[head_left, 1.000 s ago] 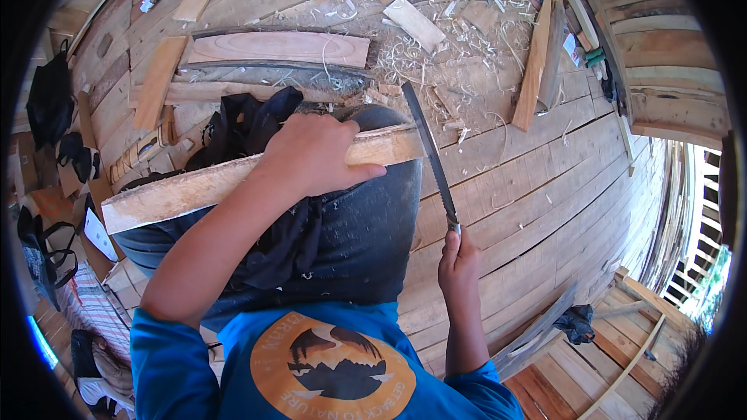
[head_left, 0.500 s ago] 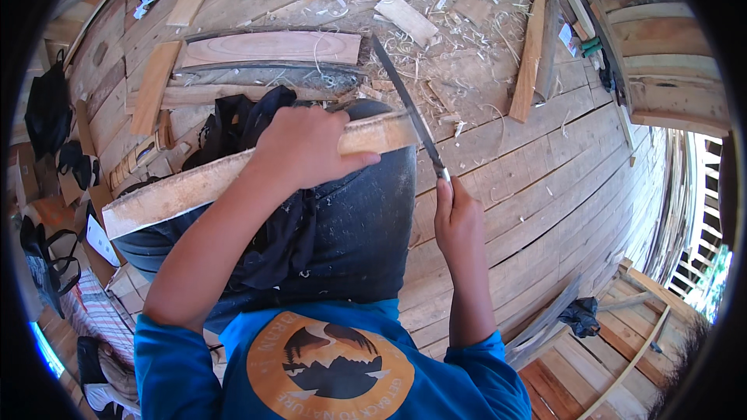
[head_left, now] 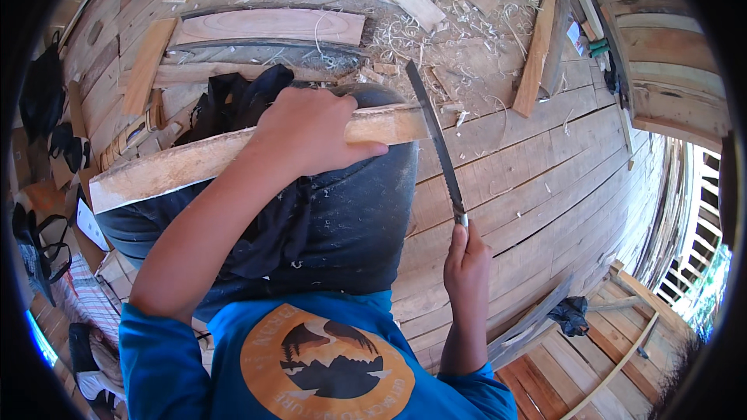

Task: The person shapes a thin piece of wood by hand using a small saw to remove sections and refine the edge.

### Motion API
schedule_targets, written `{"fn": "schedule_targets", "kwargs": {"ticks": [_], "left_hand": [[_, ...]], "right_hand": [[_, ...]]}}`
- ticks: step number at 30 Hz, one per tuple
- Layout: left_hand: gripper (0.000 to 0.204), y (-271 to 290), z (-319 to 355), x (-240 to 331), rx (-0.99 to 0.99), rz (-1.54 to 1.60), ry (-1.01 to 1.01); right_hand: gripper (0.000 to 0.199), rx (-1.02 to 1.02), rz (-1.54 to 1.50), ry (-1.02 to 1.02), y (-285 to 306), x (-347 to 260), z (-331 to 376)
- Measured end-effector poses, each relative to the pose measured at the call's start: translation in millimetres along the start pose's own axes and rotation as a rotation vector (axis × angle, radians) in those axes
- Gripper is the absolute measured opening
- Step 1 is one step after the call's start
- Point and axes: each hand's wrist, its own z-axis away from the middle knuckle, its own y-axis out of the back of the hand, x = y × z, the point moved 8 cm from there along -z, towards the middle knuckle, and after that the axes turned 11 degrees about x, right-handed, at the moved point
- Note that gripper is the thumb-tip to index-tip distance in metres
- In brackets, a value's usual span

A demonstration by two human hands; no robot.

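Figure: our left hand [head_left: 311, 134] closes over a rough wooden slat [head_left: 194, 162] laid across the lap, long axis running left to right. Our right hand [head_left: 465, 258] grips the handle of a long knife [head_left: 434, 140] — its blade crosses the slat's right end, nearly square to it. Beyond lie shavings [head_left: 436, 27] on the plank floor [head_left: 545, 179], toward its far edge.

The wood strip [head_left: 194, 163] lay across the person's knee [head_left: 342, 210], with the left hand [head_left: 311, 132] on top of it. The blade [head_left: 436, 144] met the strip's right end, with the right hand [head_left: 465, 260] below it. Shavings [head_left: 436, 23] and boards [head_left: 268, 27] lay beyond on the plank floor [head_left: 545, 179].
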Motion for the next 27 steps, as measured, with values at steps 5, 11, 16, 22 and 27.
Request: {"fn": "schedule_targets", "kwargs": {"ticks": [5, 11, 16, 22, 27], "left_hand": [[0.073, 2, -6, -1, 0.018, 0.003, -0.01], [0.074, 3, -4, -2, 0.027, 0.016, 0.005], [0.073, -1, 0, -3, 0.049, 0.069, 0.076], [0.069, 3, -1, 3, 0.003, 0.089, 0.042], [0.072, -2, 5, 3, -0.009, 0.101, 0.043]], "right_hand": [[0.03, 0.011, -0.017, -0.024, -2, -3, -13], [0.032, 0.006, -0.004, -0.003, 0, -10, -17], [0.033, -0.006, 0.017, 0.018, 1, -13, -36], [0.035, -0.162, 0.07, 0.07, 28, -13, -56], [0.036, -0.242, 0.078, 0.131, 24, -26, -73]]}}
